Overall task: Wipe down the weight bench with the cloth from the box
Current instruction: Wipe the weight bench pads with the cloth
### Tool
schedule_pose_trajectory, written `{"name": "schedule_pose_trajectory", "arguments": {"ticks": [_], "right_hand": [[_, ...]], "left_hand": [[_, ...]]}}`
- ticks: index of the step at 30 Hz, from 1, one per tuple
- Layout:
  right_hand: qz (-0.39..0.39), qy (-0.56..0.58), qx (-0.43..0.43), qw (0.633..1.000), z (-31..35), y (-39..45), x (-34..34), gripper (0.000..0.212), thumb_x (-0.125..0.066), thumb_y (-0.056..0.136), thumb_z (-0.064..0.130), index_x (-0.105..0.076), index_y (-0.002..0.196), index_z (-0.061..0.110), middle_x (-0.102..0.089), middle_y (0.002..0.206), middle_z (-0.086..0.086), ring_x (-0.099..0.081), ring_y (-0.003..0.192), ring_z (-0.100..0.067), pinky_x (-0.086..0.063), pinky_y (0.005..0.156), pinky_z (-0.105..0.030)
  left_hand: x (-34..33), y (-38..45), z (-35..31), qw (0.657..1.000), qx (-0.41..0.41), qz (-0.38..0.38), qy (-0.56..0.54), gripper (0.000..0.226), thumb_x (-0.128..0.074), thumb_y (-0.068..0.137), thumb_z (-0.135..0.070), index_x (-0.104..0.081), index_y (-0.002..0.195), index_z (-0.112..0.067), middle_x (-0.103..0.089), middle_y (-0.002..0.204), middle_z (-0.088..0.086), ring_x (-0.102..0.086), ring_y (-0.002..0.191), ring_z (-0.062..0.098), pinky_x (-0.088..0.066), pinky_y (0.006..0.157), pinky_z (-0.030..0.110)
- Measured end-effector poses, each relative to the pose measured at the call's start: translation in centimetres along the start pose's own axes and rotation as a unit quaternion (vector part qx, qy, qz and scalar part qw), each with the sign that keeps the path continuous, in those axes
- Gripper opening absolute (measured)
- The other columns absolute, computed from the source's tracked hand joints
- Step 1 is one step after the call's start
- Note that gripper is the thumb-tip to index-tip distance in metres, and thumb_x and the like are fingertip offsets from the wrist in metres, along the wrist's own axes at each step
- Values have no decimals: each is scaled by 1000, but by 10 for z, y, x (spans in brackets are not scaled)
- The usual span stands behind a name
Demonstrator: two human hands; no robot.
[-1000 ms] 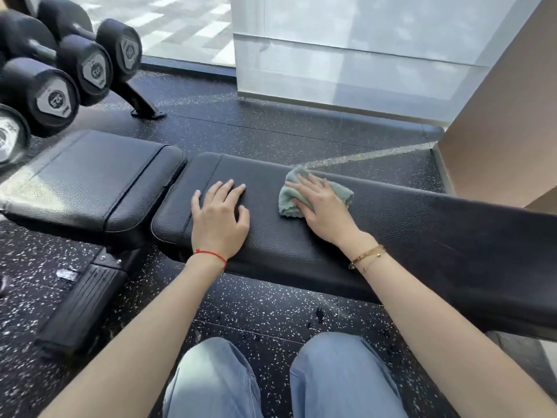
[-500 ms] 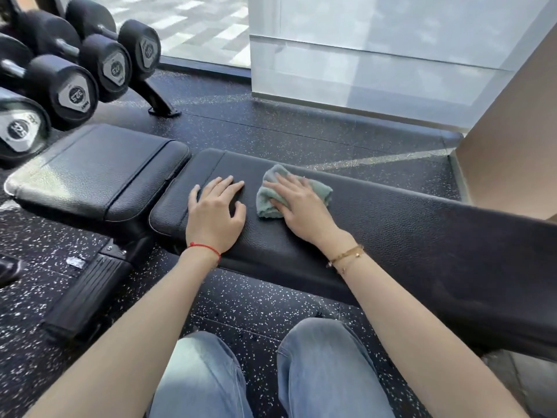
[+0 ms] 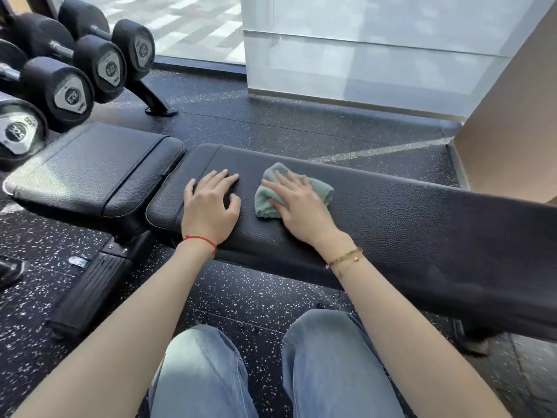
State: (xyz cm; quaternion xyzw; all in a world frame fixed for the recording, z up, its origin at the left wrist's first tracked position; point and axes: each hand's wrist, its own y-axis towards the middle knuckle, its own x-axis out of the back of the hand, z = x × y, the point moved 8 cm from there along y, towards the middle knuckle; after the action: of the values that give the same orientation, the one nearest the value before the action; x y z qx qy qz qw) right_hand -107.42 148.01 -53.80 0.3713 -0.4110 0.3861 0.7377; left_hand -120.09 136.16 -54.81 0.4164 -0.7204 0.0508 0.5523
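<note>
The right hand (image 3: 301,206) lies with straight, spread fingers (image 3: 289,181) pressed flat on a crumpled pale green cloth (image 3: 265,203), grasping nothing; the cloth sits on the top of the long black textured-vinyl weight bench pad (image 3: 407,218), toward its left end. Just left of the cloth and apart from it, the left hand (image 3: 211,209) rests palm down on the same pad, its fingers relaxed and slightly spread, holding nothing. A thin red string bracelet (image 3: 200,239) circles the left wrist and thin gold bracelets (image 3: 345,257) the right. Left of the long pad, across a narrow gap, is the shorter black seat pad (image 3: 90,170) of the bench, with the black frame bar (image 3: 87,291) running toward the near left beneath it. Black round-headed dumbbells (image 3: 57,86) sit on a rack at the far left. The black rubber floor (image 3: 265,300) is flecked with white, and knees in light blue jeans (image 3: 331,363) show at the near edge.
</note>
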Motion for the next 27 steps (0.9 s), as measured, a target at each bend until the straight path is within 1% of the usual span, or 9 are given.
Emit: {"name": "schedule_pose_trajectory", "arguments": {"ticks": [4,7,10,12,14,17,21,24,27], "right_hand": [[10,24,73,997,18,-78,14,46,-48,98,24,-40,143,31,-29,155,7,-18,146,-12,-8,121,-33],[-13,14,12,1000,-30,-93,44,50,-48,97,18,-38,144,32,-27,155,12,-16,145,-5,-8,121,-32],[-44,-11,-101,994,-83,-55,61,49,-46,97,18,-39,144,28,-27,156,2,-18,146,-13,-5,121,-36],[-50,-34,-139,988,-85,-26,53,46,-45,98,22,-39,144,26,-28,156,-4,-19,146,-20,-2,120,-37],[-32,-25,-103,994,-54,-10,32,45,-45,98,20,-41,142,26,-28,156,-4,-19,146,-24,-2,120,-39],[10,4,9,1000,5,-36,10,45,-47,98,21,-42,142,28,-28,156,2,-18,147,-21,-5,121,-39],[27,35,51,998,7,-102,32,47,-48,98,20,-40,143,31,-27,155,10,-15,145,-6,-4,120,-26],[-16,17,-42,999,-56,-112,64,50,-47,96,15,-40,143,32,-27,154,13,-16,145,-3,-6,121,-30],[-64,-23,-173,983,-105,-80,81,45,-45,99,23,-40,143,28,-29,155,0,-19,146,-16,-4,121,-35]], "left_hand": [[0,-1,1,1000,-6,7,-2,50,-40,88,-35,-59,134,-28,-51,147,-3,-38,141,13,-12,120,41],[-1,-2,1,1000,-10,12,0,50,-39,89,-36,-57,136,-28,-49,148,-3,-36,141,13,-12,121,42],[-1,-2,0,1000,-2,10,-1,50,-40,89,-36,-58,135,-28,-49,148,-3,-37,141,13,-12,121,42],[0,-1,0,1000,5,7,-3,50,-41,88,-35,-59,133,-28,-51,147,-3,-38,141,13,-14,121,43],[0,-1,0,1000,4,6,-5,49,-42,88,-35,-60,133,-28,-52,146,-3,-39,140,13,-14,121,43],[0,0,0,1000,-5,9,-6,48,-42,88,-35,-59,133,-28,-52,146,-2,-39,140,14,-14,121,43],[0,-1,2,1000,-10,6,-4,49,-41,88,-36,-59,133,-28,-51,146,-3,-39,140,14,-14,120,42],[-1,-1,1,1000,-10,5,-4,49,-42,88,-36,-60,133,-28,-52,146,-2,-40,139,14,-14,120,42],[1,0,1,1000,0,-1,-10,48,-43,87,-35,-61,131,-28,-53,145,-3,-40,139,13,-14,120,41]]}}
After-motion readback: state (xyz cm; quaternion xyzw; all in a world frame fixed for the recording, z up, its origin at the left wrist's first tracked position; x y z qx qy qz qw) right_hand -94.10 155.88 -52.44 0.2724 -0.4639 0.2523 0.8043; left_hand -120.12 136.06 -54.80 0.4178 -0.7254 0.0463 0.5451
